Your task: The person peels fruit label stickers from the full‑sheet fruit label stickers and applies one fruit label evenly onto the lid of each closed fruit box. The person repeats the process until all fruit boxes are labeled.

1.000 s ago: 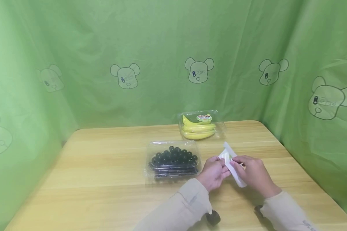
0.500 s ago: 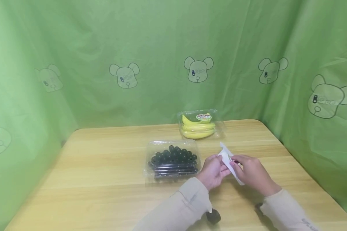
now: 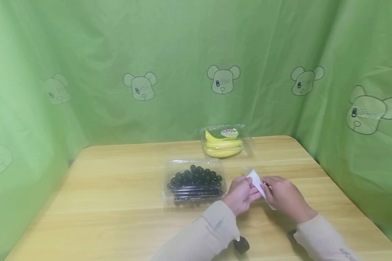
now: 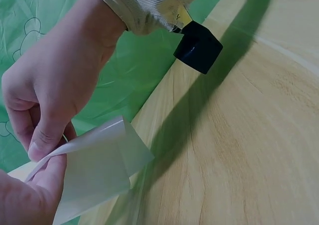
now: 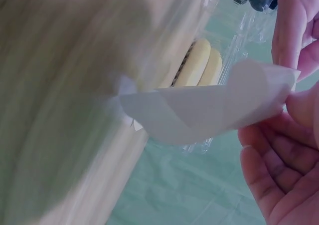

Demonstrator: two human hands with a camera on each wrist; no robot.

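In the head view, a white label sheet is held up over the right part of the table. My left hand pinches it on the left side, thumb on top and fingers beneath. My right hand pinches at the sheet's right edge with thumb and fingertips. Seen from the left wrist, the sheet bends at the edge where the fingertips of both hands meet. The right wrist view has the sheet curling away from the hands. Whether a label is between the right fingertips is hidden.
Left of the hands sits a clear plastic box of dark grapes. Behind them stands a clear box of bananas with a round label on its lid. Green cloth surrounds the wooden table.
The sheet has tilted and bent between the hands, its top end dropping and its printed green spot going out of sight. Both hands stay nearly in place, and the boxes have not moved.
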